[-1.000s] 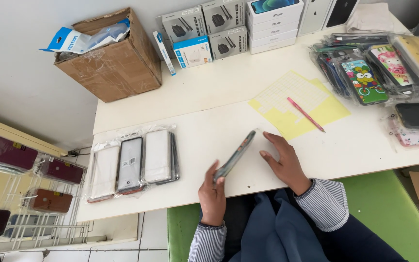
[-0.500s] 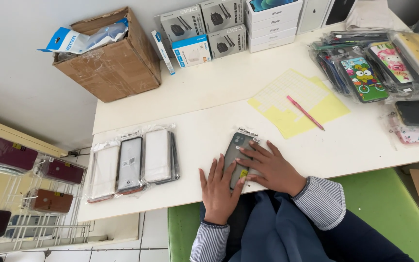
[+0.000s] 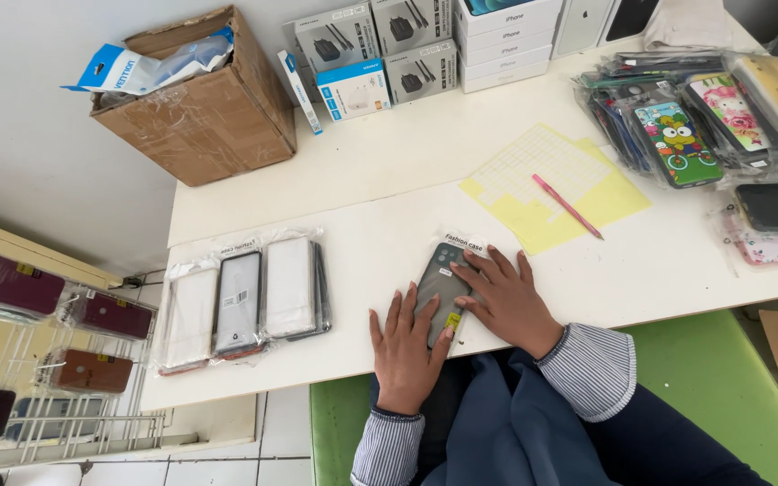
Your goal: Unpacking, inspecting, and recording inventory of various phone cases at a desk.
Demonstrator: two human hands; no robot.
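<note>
A dark grey phone case in a clear plastic sleeve (image 3: 443, 281) lies flat on the white table (image 3: 380, 171) near its front edge. My left hand (image 3: 404, 346) rests flat with its fingertips on the case's lower left edge. On the right side of the case lies my right hand (image 3: 504, 297), fingers spread over the sleeve. Both hands press it down on the table. To the left lie three rows of packaged phone cases (image 3: 243, 301), side by side.
A yellow gridded sheet (image 3: 533, 171) with a pink pen (image 3: 567, 206) lies right of the hands. Stacks of colourful cases (image 3: 704, 117) fill the right side. A cardboard box (image 3: 195, 103) and small product boxes (image 3: 380, 54) stand at the back. A wire rack (image 3: 38, 360) stands on the left.
The case was held tilted on its edge between both hands. It has since been laid flat on the table, and both hands now press on it.
</note>
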